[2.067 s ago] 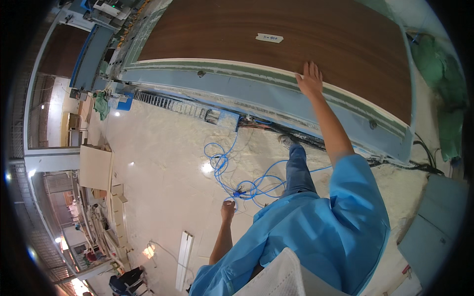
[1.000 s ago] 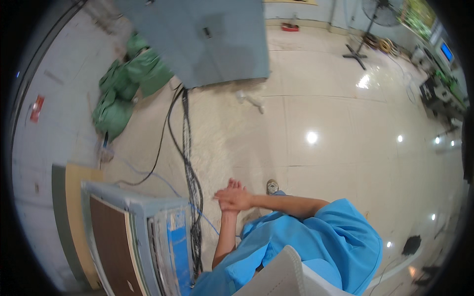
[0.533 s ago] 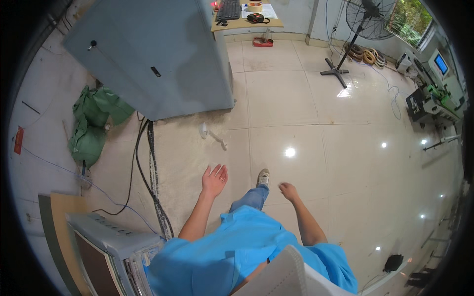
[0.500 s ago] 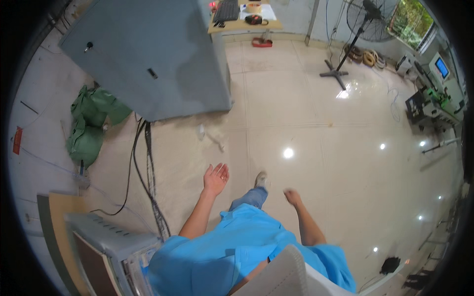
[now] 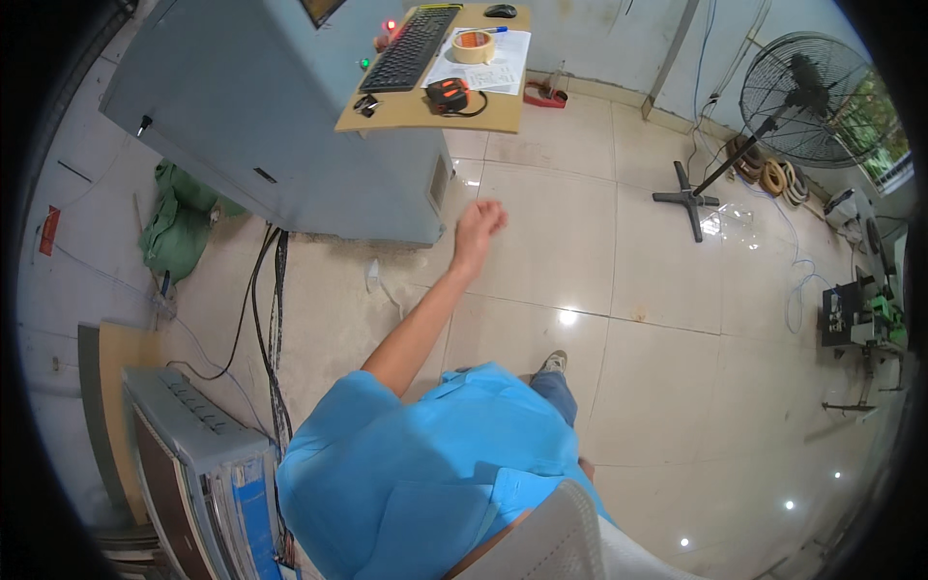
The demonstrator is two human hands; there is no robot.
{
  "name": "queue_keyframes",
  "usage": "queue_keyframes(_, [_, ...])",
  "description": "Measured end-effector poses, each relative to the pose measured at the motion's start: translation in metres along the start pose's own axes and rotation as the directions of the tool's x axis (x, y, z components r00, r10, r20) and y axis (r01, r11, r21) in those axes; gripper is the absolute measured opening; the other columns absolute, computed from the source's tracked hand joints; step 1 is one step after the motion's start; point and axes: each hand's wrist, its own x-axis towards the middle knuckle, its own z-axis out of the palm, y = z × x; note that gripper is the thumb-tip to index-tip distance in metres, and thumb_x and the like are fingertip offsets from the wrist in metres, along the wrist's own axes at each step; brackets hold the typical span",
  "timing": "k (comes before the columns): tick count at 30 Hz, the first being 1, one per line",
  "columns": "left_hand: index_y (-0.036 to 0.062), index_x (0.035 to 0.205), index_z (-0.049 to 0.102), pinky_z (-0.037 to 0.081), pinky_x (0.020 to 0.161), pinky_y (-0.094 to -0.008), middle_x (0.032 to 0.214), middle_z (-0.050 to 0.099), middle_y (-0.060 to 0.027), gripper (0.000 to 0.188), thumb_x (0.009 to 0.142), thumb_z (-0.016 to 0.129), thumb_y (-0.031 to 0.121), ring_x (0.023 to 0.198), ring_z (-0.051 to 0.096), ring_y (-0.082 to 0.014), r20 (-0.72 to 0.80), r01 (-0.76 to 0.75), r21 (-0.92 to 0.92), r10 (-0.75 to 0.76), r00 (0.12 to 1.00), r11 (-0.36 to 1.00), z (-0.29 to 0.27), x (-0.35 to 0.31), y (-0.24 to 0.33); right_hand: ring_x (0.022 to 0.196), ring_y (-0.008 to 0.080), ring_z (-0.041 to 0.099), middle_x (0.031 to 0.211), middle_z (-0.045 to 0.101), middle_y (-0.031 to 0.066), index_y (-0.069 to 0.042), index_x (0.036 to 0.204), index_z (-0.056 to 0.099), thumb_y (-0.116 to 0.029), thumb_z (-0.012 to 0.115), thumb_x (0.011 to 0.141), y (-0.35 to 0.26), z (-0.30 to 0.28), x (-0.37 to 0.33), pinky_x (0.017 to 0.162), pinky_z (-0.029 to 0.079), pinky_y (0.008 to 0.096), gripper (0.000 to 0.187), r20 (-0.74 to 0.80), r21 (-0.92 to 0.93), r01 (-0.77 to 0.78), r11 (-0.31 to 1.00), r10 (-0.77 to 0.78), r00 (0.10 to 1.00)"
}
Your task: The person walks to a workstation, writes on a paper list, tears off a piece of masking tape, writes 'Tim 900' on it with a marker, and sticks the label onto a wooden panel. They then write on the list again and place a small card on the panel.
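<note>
My left hand (image 5: pixel 479 226) is raised over the tiled floor, fingers loosely curled, and holds nothing. It hangs just right of a grey-blue cabinet (image 5: pixel 280 116) and below that cabinet's wooden shelf (image 5: pixel 430 111). On the shelf lie a black keyboard (image 5: pixel 411 48), a roll of tape (image 5: pixel 474 45) on some papers, a black mouse (image 5: pixel 500 11) and a black-and-orange tape measure (image 5: pixel 447 93). My right hand is out of sight behind my blue shirt.
Black cables (image 5: pixel 275 309) run over the floor from the cabinet to a grey machine (image 5: pixel 193 454) at the lower left. Green sacks (image 5: pixel 179 227) lie by the wall. A pedestal fan (image 5: pixel 802 87) stands at the far right, with coiled hoses beside it. My shoe (image 5: pixel 553 362) shows below.
The view has swung up toward the cabinet and its shelf. My left arm has stretched out toward the shelf with its fingers curling in, and my right hand has dropped out of view.
</note>
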Motion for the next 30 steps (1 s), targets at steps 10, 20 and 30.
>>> queue_keyframes(10, [0.0001,0.129,0.056,0.044,0.104,-0.0412,0.121,0.062,-0.0122,0.041,0.094,0.071,0.015,0.116,0.056,-0.0273,-0.368,-0.307,0.711,0.707,0.605,0.632,0.032,0.145,0.103,0.075,0.0197,0.072,0.089,0.073,0.0135,0.005,0.114,0.068,-0.022,0.058,0.102,-0.475,-0.088,0.369,0.067,0.057,0.0318,0.031,0.159,-0.171,0.493,0.853,-0.47,0.868])
queue_keyframes(20, [0.0058,0.147,0.045,0.035,0.115,-0.0525,0.15,0.046,-0.0177,0.084,0.077,0.088,0.024,0.14,0.042,-0.0378,-0.396,0.197,0.916,0.706,0.588,0.349,0.042,0.205,0.099,0.102,0.0235,0.072,0.115,0.072,0.018,0.005,0.131,0.064,-0.016,0.061,0.103,-0.876,-0.011,0.399,0.092,0.057,0.0346,0.035,0.192,0.161,0.751,0.64,-0.767,0.612])
queue_keyframes(30, [0.0087,0.15,0.048,0.043,0.108,-0.0495,0.152,0.048,-0.0189,0.091,0.074,0.092,0.032,0.133,0.054,-0.0379,-0.616,0.431,0.788,0.579,0.534,0.44,0.058,0.208,0.105,0.095,0.0239,0.072,0.119,0.071,0.0163,-0.001,0.126,0.068,-0.003,0.069,0.093,-1.096,0.116,0.315,0.089,0.056,0.0344,0.033,0.553,0.413,0.911,0.012,-0.798,-0.24])
